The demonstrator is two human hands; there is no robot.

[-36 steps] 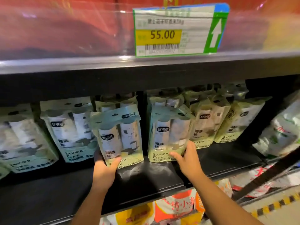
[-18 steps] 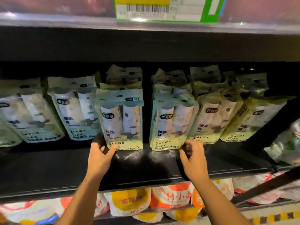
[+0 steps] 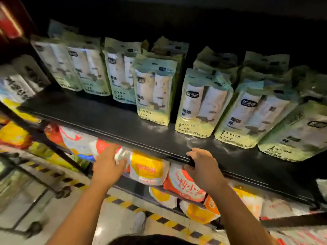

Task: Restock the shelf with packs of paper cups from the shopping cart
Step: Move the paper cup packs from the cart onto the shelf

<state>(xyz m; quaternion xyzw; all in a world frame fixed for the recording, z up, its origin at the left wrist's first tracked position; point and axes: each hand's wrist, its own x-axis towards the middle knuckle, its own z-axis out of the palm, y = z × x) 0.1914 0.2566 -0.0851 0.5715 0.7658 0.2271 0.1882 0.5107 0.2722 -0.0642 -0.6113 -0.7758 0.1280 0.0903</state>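
Several green-and-white packs of paper cups stand in a row on the black shelf [image 3: 99, 119]. Two front packs stand near the middle: one [image 3: 154, 96] on the left and one [image 3: 201, 106] to its right. My left hand [image 3: 108, 165] hangs below the shelf's front edge with fingers apart, holding nothing. My right hand [image 3: 201, 167] is at the shelf's front lip, fingers curled at the edge, holding no pack. Both hands are clear of the packs. The cart [image 3: 23, 195] shows as a dark wire frame with wheels at the lower left.
Orange, yellow and white bags [image 3: 150, 168] fill the shelf below, right behind my hands. A black-and-yellow striped strip [image 3: 159, 218] runs along the floor. White packs [image 3: 16, 85] sit in the neighbouring bay at far left.
Both hands have let go of the two front packs and dropped down from them to the shelf's front edge. My view has tilted downward and to the left.
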